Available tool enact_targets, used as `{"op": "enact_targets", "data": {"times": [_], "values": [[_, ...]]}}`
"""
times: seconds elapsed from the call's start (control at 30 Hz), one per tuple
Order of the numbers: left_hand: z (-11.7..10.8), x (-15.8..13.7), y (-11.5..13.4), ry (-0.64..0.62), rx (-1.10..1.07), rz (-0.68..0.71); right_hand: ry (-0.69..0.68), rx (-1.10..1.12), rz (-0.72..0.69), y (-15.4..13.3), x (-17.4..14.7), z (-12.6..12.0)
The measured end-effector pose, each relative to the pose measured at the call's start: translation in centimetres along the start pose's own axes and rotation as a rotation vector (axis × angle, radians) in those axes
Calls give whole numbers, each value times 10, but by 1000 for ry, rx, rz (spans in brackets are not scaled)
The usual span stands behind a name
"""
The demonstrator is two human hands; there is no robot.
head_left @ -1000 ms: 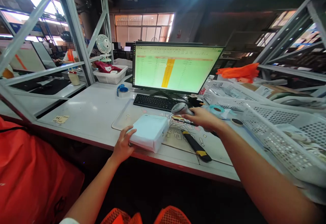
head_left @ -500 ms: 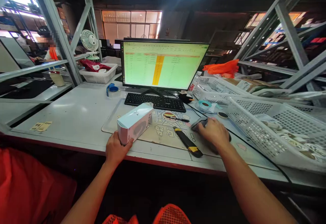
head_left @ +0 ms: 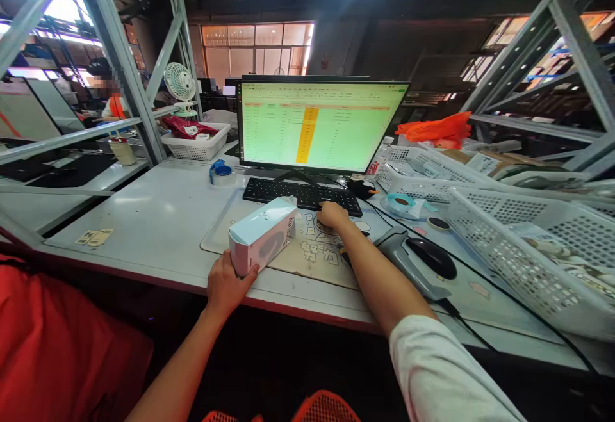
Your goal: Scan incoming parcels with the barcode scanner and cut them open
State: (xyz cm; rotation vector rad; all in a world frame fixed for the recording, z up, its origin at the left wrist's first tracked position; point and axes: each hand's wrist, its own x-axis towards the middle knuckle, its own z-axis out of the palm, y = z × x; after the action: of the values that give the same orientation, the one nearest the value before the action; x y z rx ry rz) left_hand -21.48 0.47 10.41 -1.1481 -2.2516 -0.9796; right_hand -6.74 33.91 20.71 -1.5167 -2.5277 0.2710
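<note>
My left hand (head_left: 231,284) is closed round the near lower end of a small pale carton (head_left: 262,239), which rests at the table's front edge. The carton's top is light blue, and a grey rounded item is printed on its side. My right hand (head_left: 332,215) has its fingers curled, with a fingertip at the front edge of the black keyboard (head_left: 300,196); no held thing shows. Under my right forearm, the pen and box cutter are mostly hidden. To the right lie a grey handheld scanner (head_left: 408,265) and a black mouse (head_left: 432,257).
A monitor (head_left: 317,127) showing a spreadsheet stands behind the keyboard. White perforated baskets (head_left: 509,281) line the right side. Blue tape (head_left: 221,172) and a teal roll (head_left: 401,203) sit beside the keyboard. Metal frames flank the table (head_left: 158,217); a person sits far left.
My right hand has left the mouse and scanner area and moved left and forward to the keyboard's front edge. My left hand still holds the carton. The view has shifted slightly.
</note>
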Motion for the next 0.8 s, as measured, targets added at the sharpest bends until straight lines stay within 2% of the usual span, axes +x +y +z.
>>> {"op": "enact_targets", "data": {"times": [0.13,0.27,0.33,0.4,0.47,0.5,0.63,0.73,0.8], "values": [[2,-1,0,15,1,15,-20,32,-8,-4,0,-8],[2,-2,1,40,-30,33,-7,144,-175,-19,-18,-28],[-1,-1,-1,57,-87,73,-39,250,-381,-30,-38,-40],[-5,0,-6,48,-201,168,-92,336,-700,-40,-65,-48],[-10,1,-12,33,-333,277,-102,294,-950,-46,-97,-47],[-11,1,-16,27,-381,320,-85,216,-988,-48,-114,-43],[-12,1,-26,-14,-399,409,-1,-94,-795,-45,-172,-16],[-7,1,-28,-46,-407,412,92,-54,-727,-25,-205,-7],[-5,1,-27,-30,-462,365,173,45,-678,6,-229,-13]]}}
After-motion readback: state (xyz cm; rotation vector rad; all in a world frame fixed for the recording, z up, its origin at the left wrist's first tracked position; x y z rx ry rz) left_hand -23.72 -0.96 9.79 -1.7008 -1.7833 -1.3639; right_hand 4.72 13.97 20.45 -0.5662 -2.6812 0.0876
